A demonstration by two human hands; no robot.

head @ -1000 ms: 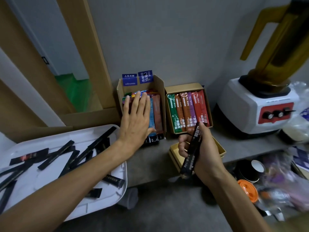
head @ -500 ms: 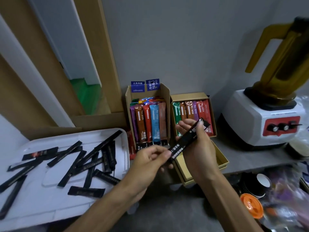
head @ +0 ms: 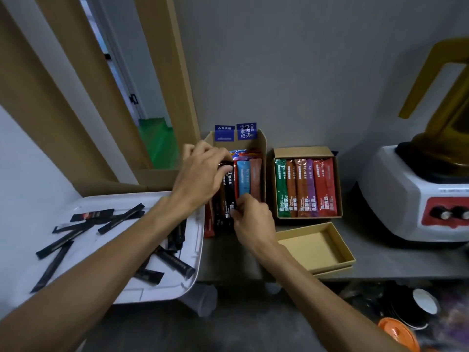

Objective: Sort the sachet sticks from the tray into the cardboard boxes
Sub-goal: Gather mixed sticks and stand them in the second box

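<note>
Sachets [head: 63, 243], black and loose, are scattered over the white tray [head: 195, 252] at the shelf's left edge, awaiting sorting. One black stick [head: 229, 191] is pinched at its top by the left hand [head: 200, 179] and at its bottom by the right hand [head: 250, 219], evidently so it can be slotted among coloured sticks in the left cardboard box [head: 262, 153]. Blue labels there are illegible. "15g" is printed on sticks in the right box [head: 303, 151].

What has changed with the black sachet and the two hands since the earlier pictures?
Both hands carried the black sachet from in front of the boxes into the left box; the left hand now holds its top, the right hand its bottom. The right box and tray stayed.
</note>
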